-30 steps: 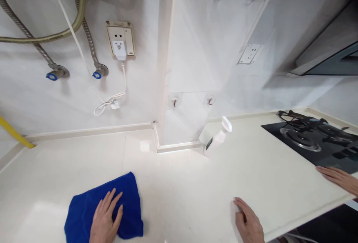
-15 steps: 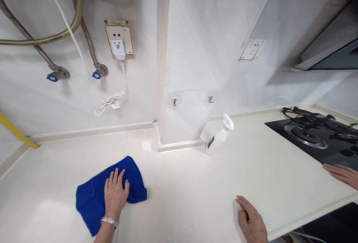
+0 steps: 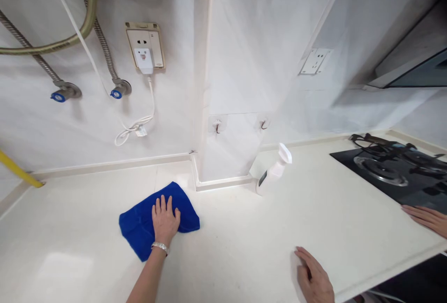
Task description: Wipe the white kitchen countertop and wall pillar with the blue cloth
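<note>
My left hand (image 3: 165, 221), with a silver bracelet at its wrist, lies flat on a blue cloth (image 3: 138, 228) spread over the pale countertop (image 3: 230, 256). Its fingers are spread and pointing away from me, on top of the cloth rather than wrapped around it. Low in the view, my right hand (image 3: 314, 275) rests on the counter near its front edge, loosely bent, with a gap between thumb and fingers and nothing in it. A white spray bottle (image 3: 274, 172) stands beyond it, by the corner of the wall pillar.
Another person's hand (image 3: 426, 219) lies at the far right beside the black gas stove (image 3: 380, 170). A yellow pipe (image 3: 21, 170) meets the counter at left. On the wall are valves (image 3: 120, 90), a plugged outlet (image 3: 145, 47) with a hanging cord, and hooks (image 3: 217, 127).
My left hand and the blue cloth under it have slid right and away from me across the counter. My right hand, the other person's hand and the spray bottle are practically unmoved.
</note>
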